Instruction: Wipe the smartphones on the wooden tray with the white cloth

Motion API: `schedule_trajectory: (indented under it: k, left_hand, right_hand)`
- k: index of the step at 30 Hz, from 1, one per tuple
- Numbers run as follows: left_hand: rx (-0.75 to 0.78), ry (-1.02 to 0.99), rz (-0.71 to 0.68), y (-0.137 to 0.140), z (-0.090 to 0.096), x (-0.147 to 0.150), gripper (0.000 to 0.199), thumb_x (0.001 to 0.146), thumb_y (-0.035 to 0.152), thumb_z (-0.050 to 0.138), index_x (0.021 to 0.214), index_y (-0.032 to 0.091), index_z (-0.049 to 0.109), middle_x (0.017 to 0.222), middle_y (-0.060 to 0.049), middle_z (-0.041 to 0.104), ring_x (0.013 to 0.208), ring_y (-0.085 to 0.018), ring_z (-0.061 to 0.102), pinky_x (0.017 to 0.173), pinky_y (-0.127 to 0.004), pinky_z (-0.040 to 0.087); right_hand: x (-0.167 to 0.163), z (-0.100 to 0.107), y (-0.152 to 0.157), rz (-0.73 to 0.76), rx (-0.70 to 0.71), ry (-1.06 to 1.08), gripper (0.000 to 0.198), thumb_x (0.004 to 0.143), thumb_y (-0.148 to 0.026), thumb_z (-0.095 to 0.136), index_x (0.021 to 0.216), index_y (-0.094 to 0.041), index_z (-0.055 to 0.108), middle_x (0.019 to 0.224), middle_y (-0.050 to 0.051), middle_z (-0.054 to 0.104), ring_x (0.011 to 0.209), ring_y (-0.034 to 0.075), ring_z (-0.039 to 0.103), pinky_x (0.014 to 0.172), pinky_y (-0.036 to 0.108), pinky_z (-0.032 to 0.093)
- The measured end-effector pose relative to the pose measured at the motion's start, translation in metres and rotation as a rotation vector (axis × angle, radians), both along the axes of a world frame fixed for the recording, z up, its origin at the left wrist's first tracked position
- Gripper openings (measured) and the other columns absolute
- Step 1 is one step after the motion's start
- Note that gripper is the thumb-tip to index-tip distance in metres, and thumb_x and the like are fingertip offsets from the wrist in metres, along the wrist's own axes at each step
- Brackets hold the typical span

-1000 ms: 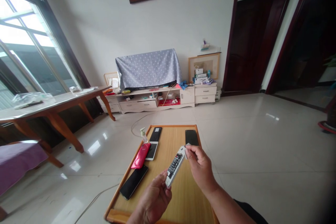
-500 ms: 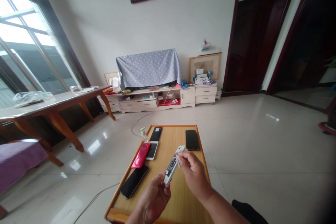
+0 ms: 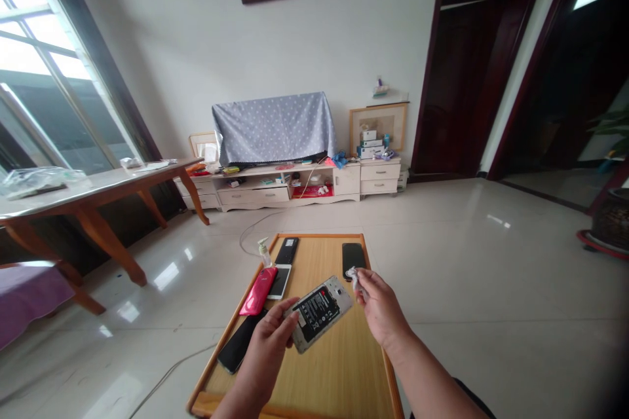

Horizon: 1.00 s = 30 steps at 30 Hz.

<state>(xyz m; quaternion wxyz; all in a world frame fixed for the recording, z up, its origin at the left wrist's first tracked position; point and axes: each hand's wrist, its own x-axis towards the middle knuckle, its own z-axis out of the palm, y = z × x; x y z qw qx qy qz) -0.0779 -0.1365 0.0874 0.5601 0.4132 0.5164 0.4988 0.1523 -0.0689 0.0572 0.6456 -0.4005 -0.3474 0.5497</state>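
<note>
Hands apart, each gripping something. Left hand (image 3: 270,335) clamped on the lower-left end of the open phone (image 3: 322,314), tilted above the desk (image 3: 319,389), battery (image 3: 317,311) exposed. Right hand (image 3: 382,306) pinches a crumpled white wad (image 3: 352,273) near the phone's upper-right end. On desk, left side: red phone (image 3: 259,291) partly over white phone (image 3: 280,280); pump bottle (image 3: 266,255) beside them; dark phone (image 3: 236,345) nearer, partly hidden by left forearm.
</note>
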Motion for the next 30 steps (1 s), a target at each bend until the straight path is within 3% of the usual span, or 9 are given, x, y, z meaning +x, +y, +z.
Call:
schedule_trajectory:
  k: [3, 8, 11, 14, 18, 21, 24, 27, 30]
  left_hand:
    - [0.012, 0.084, -0.063, -0.002, 0.014, 0.000, 0.054, 0.079, 0.048, 0.076, 0.123, 0.018, 0.066, 0.087, -0.003, 0.071, 0.067, -0.010, 0.058, 0.060, -0.020, 0.041]
    - [-0.053, 0.005, -0.048, 0.000, 0.023, 0.001, 0.061, 0.074, 0.049, 0.080, 0.123, 0.017, 0.064, 0.090, -0.005, 0.072, 0.075, -0.016, 0.065, 0.066, -0.024, 0.048]
    - [-0.032, -0.164, 0.031, 0.000, 0.018, 0.004, 0.061, 0.076, 0.049, 0.079, 0.127, 0.020, 0.062, 0.102, -0.006, 0.071, 0.084, -0.015, 0.065, 0.071, -0.024, 0.049]
    - [0.027, -0.289, 0.064, -0.006, 0.006, 0.014, 0.049, 0.082, 0.049, 0.075, 0.121, 0.022, 0.064, 0.105, -0.005, 0.069, 0.081, -0.011, 0.062, 0.068, -0.020, 0.046]
    - [-0.016, -0.287, 0.025, -0.014, -0.009, 0.033, 0.039, 0.083, 0.048, 0.074, 0.108, 0.018, 0.069, 0.103, -0.007, 0.071, 0.091, -0.015, 0.065, 0.081, -0.025, 0.049]
    - [-0.027, -0.278, 0.101, -0.012, -0.014, 0.039, 0.043, 0.077, 0.048, 0.079, 0.106, 0.017, 0.071, 0.106, -0.009, 0.072, 0.096, -0.019, 0.066, 0.082, -0.028, 0.050]
    - [0.012, -0.146, 0.186, -0.007, -0.013, 0.033, 0.042, 0.072, 0.050, 0.083, 0.094, 0.015, 0.073, 0.091, -0.006, 0.073, 0.079, -0.017, 0.064, 0.071, -0.025, 0.048]
    - [0.123, 0.106, 0.154, -0.005, -0.008, 0.026, 0.037, 0.074, 0.050, 0.080, 0.079, 0.015, 0.071, 0.074, -0.001, 0.068, 0.068, -0.014, 0.056, 0.064, -0.023, 0.042]
    - [0.227, 0.286, 0.099, -0.008, 0.000, 0.026, 0.027, 0.078, 0.044, 0.077, 0.074, 0.018, 0.070, 0.071, 0.001, 0.065, 0.069, -0.014, 0.053, 0.063, -0.020, 0.037]
  right_hand:
    - [-0.011, -0.001, -0.007, 0.063, -0.030, -0.084, 0.045, 0.079, -0.060, 0.073, 0.098, -0.019, 0.070, 0.082, 0.003, 0.071, 0.072, 0.018, 0.063, 0.061, 0.028, 0.046]
    - [-0.031, -0.005, -0.019, 0.298, -0.111, 0.068, 0.044, 0.074, -0.054, 0.079, 0.100, -0.020, 0.068, 0.085, 0.002, 0.073, 0.073, 0.020, 0.067, 0.065, 0.031, 0.051]
    - [-0.038, -0.012, -0.020, 0.256, -0.157, 0.155, 0.048, 0.069, -0.051, 0.083, 0.102, -0.020, 0.068, 0.086, 0.003, 0.074, 0.076, 0.022, 0.069, 0.067, 0.034, 0.053]
    - [-0.043, -0.019, -0.017, 0.213, -0.175, 0.248, 0.047, 0.068, -0.050, 0.084, 0.102, -0.021, 0.068, 0.091, 0.003, 0.075, 0.080, 0.022, 0.070, 0.072, 0.035, 0.055]
    - [-0.049, -0.025, -0.019, 0.164, -0.172, 0.295, 0.045, 0.070, -0.049, 0.084, 0.103, -0.022, 0.067, 0.093, 0.003, 0.075, 0.081, 0.021, 0.070, 0.073, 0.034, 0.055]
    - [-0.052, -0.028, -0.023, 0.134, -0.153, 0.170, 0.042, 0.075, -0.053, 0.079, 0.099, -0.022, 0.068, 0.091, 0.004, 0.075, 0.081, 0.022, 0.070, 0.071, 0.034, 0.054]
    - [-0.047, -0.027, -0.021, 0.040, -0.081, -0.056, 0.041, 0.079, -0.058, 0.073, 0.096, -0.021, 0.069, 0.095, 0.006, 0.075, 0.088, 0.024, 0.069, 0.074, 0.034, 0.053]
    - [-0.037, -0.019, -0.018, -0.085, -0.007, -0.227, 0.043, 0.081, -0.060, 0.070, 0.100, -0.022, 0.069, 0.097, 0.007, 0.075, 0.091, 0.023, 0.068, 0.077, 0.033, 0.052]
    - [-0.033, -0.007, -0.023, -0.070, 0.067, -0.274, 0.043, 0.086, -0.059, 0.066, 0.107, -0.022, 0.068, 0.095, 0.007, 0.074, 0.082, 0.020, 0.066, 0.075, 0.032, 0.052]
